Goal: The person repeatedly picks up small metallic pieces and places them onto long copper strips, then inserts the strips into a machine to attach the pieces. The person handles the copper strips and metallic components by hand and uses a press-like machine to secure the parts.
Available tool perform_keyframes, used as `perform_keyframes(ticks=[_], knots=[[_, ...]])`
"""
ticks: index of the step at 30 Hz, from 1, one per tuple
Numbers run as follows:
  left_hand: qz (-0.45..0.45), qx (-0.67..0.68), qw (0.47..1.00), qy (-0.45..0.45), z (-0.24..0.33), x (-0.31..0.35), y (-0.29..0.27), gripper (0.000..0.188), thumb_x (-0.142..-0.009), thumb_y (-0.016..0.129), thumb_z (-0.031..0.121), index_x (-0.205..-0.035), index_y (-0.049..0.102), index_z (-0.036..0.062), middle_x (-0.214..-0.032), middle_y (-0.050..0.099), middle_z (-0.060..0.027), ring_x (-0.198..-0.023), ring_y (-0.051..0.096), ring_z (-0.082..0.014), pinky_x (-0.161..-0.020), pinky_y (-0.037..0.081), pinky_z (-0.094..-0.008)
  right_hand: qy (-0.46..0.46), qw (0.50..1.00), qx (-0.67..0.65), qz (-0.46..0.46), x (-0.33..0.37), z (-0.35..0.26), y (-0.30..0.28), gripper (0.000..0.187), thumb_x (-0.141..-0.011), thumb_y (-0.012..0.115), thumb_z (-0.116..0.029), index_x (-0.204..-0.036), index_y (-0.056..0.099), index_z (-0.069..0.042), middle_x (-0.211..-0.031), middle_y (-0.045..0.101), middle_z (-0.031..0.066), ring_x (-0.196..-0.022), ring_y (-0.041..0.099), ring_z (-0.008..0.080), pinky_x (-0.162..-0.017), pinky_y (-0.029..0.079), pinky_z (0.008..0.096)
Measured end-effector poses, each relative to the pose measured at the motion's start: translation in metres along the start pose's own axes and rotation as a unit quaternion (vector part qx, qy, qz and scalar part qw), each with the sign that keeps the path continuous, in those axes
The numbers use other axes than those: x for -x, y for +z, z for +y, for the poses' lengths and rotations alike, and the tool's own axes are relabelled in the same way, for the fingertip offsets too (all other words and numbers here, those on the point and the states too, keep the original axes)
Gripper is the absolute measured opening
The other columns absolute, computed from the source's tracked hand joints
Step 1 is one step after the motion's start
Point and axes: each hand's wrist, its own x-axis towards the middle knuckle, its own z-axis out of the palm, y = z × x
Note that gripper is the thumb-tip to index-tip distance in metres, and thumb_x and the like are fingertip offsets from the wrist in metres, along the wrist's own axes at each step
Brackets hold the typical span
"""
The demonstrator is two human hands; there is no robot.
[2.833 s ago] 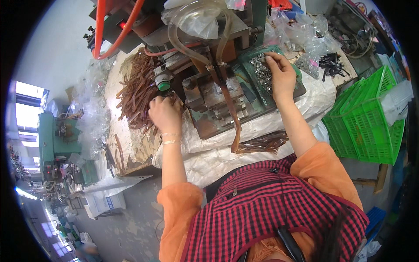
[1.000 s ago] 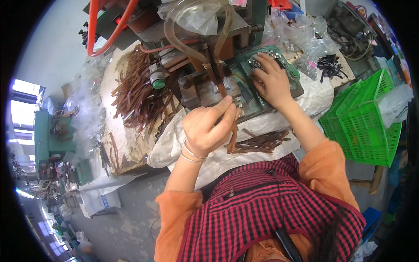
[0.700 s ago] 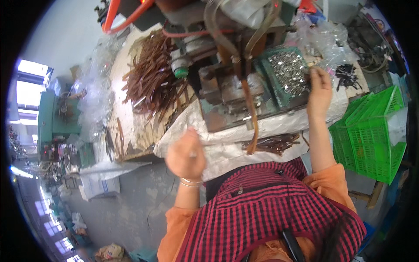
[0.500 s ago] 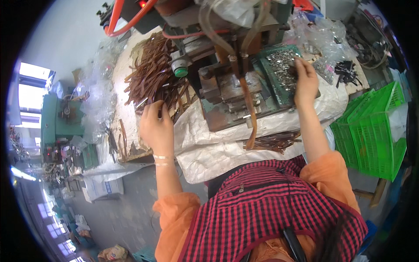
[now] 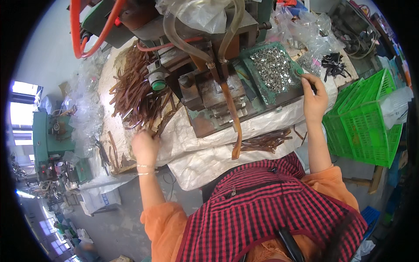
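At the near end of a heaped pile of brown flat strips [image 5: 133, 87], my left hand [image 5: 145, 147] has its fingers bent down and drawn together. Whatever lies between those fingertips is hidden. My right hand [image 5: 315, 99] is at the right edge of a green tray [image 5: 267, 99] filled with small shiny metal pieces [image 5: 271, 67]. Its thumb and forefinger are pinched close to a round green button [image 5: 299, 71]; anything held there is too small to make out. Between my hands stands a greasy metal press [image 5: 220, 94], with one brown strip [image 5: 232, 120] hanging down its front.
More brown strips [image 5: 266, 142] lie on white sheeting [image 5: 196, 159] at the table's near edge. Green plastic crates [image 5: 360, 124] stand at the right. Black strips [image 5: 335, 65] and clear bags [image 5: 297, 28] sit at the back right. An orange hose [image 5: 75, 30] loops at upper left.
My right hand has moved from over the metal pieces to the tray's right edge by the button. My left hand has drawn nearer to me along the strip pile. The view has shifted somewhat.
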Motion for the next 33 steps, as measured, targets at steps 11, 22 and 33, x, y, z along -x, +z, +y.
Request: perform_keyframes(ticks=[11,22,33], knots=[[0.213,0.524,0.825,-0.01,0.066,-0.008,0.022,0.018,-0.096,0.07,0.005,-0.112,0.065,-0.0018,-0.085,0.068,-0.0027,-0.068,0.059,-0.0081,-0.062,0.049,-0.0233,-0.021,0.956,-0.256,-0.144,0.004,-0.131,0.099,0.027,-0.088,0.073,-0.002,-0.114,0.066,0.001,-0.104,0.072,0.01,-0.095,0.071,0.0178,-0.086,0.055,0.0308],[0.447,0.447,0.72,0.286,0.151,0.015,-0.085,0.025,-0.083,0.075,-0.013,-0.105,0.07,-0.0031,-0.099,0.075,-0.018,-0.088,0.074,-0.0281,-0.08,0.06,-0.0347,0.163,0.882,-0.414,-0.158,0.009,-0.157,0.099,0.038,-0.089,0.071,-0.001,-0.123,0.057,0.004,-0.106,0.074,0.0092,-0.098,0.068,0.012,-0.086,0.053,0.027],[0.4,0.231,0.736,0.495,0.193,-0.005,-0.069,0.024,-0.073,0.085,0.007,-0.094,0.073,0.0081,-0.103,0.077,-0.0119,-0.056,0.06,-0.0119,-0.048,0.044,-0.0246,-0.129,0.946,0.259,-0.146,-0.023,-0.035,0.055,0.032,-0.081,0.076,-0.017,-0.111,0.074,-0.006,-0.133,0.062,0.025,-0.133,0.052,0.0429,-0.112,0.041,0.0512]])
